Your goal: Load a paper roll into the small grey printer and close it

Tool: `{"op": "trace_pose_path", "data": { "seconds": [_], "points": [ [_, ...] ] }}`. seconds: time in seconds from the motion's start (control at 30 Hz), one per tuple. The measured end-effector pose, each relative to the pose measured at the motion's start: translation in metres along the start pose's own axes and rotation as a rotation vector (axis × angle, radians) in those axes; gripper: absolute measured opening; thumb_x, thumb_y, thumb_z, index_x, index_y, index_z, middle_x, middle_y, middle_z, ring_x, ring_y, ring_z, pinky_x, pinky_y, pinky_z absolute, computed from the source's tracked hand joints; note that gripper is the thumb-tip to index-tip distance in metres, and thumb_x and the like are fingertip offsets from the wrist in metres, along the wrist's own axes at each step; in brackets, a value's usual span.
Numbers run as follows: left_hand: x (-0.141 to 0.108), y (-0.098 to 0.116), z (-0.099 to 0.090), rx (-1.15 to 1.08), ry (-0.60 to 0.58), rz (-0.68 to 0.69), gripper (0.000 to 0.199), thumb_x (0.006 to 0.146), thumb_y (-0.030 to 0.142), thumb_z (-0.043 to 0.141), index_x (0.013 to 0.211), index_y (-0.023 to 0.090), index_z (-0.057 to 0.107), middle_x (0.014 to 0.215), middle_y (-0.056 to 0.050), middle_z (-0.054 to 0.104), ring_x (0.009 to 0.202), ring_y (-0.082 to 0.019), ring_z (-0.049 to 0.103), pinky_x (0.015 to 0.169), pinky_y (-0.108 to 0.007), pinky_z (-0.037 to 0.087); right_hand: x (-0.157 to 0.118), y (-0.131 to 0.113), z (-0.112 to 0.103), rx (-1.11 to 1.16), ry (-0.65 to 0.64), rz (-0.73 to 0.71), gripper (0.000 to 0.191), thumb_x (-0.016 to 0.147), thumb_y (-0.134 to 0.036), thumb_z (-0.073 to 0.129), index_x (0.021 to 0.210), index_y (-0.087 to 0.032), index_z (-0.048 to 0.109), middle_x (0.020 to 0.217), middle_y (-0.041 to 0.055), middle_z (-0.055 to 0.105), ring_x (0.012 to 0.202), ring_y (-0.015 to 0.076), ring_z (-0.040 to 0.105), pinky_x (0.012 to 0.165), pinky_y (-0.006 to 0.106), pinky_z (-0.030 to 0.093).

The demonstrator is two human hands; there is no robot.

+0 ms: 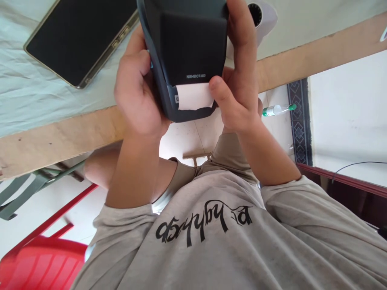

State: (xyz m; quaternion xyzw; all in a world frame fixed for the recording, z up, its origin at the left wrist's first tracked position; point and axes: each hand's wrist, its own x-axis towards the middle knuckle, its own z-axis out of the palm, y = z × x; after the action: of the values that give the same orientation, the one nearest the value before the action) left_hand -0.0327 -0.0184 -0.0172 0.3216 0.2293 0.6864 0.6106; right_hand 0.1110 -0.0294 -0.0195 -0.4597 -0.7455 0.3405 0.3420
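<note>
A black label printer [193,48] marked NIIMBOT is held up over the table edge at the top centre. A strip of white label paper [193,96] sticks out of its lower slot. Around the printer's left side wraps my left hand [136,88], its thumb bent against the casing. My right hand [242,80] grips the opposite side, with its thumb tip on the right end of the paper. The far end of the printer is cut off by the frame.
A dark-screened phone [80,38] lies on the pale cloth left of the printer. Behind my right hand is a whitish object with a black round part [254,15]. The wooden table edge [60,141] crosses the view. A red chair [45,262] stands lower left; a bottle [276,110] is at right.
</note>
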Motion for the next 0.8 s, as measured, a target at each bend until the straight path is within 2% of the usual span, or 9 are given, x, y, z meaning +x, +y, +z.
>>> {"op": "trace_pose_path", "data": {
  "seconds": [0.1,0.23,0.33,0.47,0.53,0.57,0.63,0.7,0.8],
  "points": [
    [0.0,0.0,-0.002,-0.001,0.001,-0.007,0.029,0.081,0.01,0.027,0.056,0.016,0.042,0.062,-0.003,0.04,0.065,-0.007,0.043,0.067,-0.022,0.04,0.004,-0.001,0.007,-0.049,0.187,-0.152,0.051,0.086,-0.05,0.022,0.13,-0.023,0.024,0.144,-0.0016,0.021,0.143,0.0078,0.019,0.129,0.025,0.017],
    [0.0,0.0,-0.006,0.001,-0.022,0.011,0.032,0.08,0.008,0.025,0.055,0.017,0.042,0.064,-0.003,0.042,0.067,-0.008,0.043,0.068,-0.023,0.041,0.006,-0.005,0.012,-0.048,0.2,-0.162,0.051,0.088,-0.048,0.016,0.129,-0.02,0.025,0.141,0.0009,0.025,0.141,0.0077,0.024,0.127,0.024,0.022],
    [0.001,0.002,-0.005,0.001,0.004,-0.026,0.032,0.078,0.005,0.027,0.063,0.013,0.054,0.064,-0.003,0.044,0.066,-0.008,0.044,0.068,-0.022,0.042,0.007,-0.006,0.013,-0.08,0.195,-0.134,0.049,0.088,-0.046,0.014,0.129,-0.022,0.024,0.142,-0.0005,0.025,0.142,0.0066,0.023,0.128,0.021,0.021],
    [0.001,0.005,-0.004,-0.013,0.047,-0.067,0.033,0.076,0.002,0.027,0.077,0.01,0.059,0.067,-0.005,0.051,0.069,-0.011,0.048,0.073,-0.026,0.045,0.007,-0.002,0.013,0.019,0.209,-0.185,0.051,0.087,-0.048,0.025,0.131,-0.023,0.026,0.142,-0.0001,0.025,0.142,0.0095,0.025,0.128,0.025,0.021],
    [0.001,0.006,-0.004,0.029,0.024,-0.086,0.034,0.078,0.005,0.025,0.081,0.011,0.059,0.071,-0.006,0.054,0.076,-0.015,0.053,0.079,-0.03,0.047,0.006,-0.002,0.011,0.052,0.192,-0.169,0.051,0.085,-0.045,0.034,0.131,-0.025,0.025,0.145,-0.0013,0.022,0.142,0.0095,0.025,0.124,0.023,0.028],
    [0.001,0.006,-0.005,0.045,0.008,-0.092,0.034,0.081,0.009,0.025,0.083,0.013,0.058,0.073,-0.006,0.054,0.078,-0.016,0.054,0.08,-0.031,0.047,0.006,-0.003,0.01,0.049,0.171,-0.139,0.051,0.085,-0.042,0.037,0.132,-0.026,0.024,0.146,-0.0025,0.02,0.142,0.0086,0.024,0.119,0.02,0.036],
    [0.001,0.006,-0.007,0.068,-0.059,-0.088,0.031,0.085,0.022,0.028,0.085,0.016,0.058,0.079,-0.006,0.057,0.085,-0.018,0.057,0.084,-0.032,0.048,0.005,-0.008,0.006,0.006,0.158,-0.062,0.051,0.085,-0.04,0.039,0.132,-0.028,0.024,0.146,-0.0042,0.02,0.137,0.0067,0.03,0.091,0.012,0.051],
    [0.001,0.004,-0.011,0.086,-0.135,-0.083,0.029,0.084,0.035,0.035,0.089,0.019,0.058,0.092,-0.005,0.062,0.098,-0.02,0.057,0.091,-0.033,0.048,0.006,-0.016,0.001,-0.095,0.224,-0.001,0.049,0.084,-0.041,0.041,0.13,-0.026,0.032,0.141,-0.0024,0.03,0.12,0.0065,0.043,0.061,0.012,0.046],
    [0.002,0.001,-0.017,0.095,-0.169,-0.097,0.027,0.079,0.038,0.048,0.097,0.02,0.056,0.103,-0.004,0.062,0.109,-0.022,0.055,0.097,-0.035,0.048,0.009,-0.026,-0.006,-0.24,0.313,-0.015,0.046,0.082,-0.046,0.044,0.12,-0.021,0.047,0.12,0.0041,0.046,0.092,0.0051,0.046,0.052,0.015,0.038]
  ]
}}
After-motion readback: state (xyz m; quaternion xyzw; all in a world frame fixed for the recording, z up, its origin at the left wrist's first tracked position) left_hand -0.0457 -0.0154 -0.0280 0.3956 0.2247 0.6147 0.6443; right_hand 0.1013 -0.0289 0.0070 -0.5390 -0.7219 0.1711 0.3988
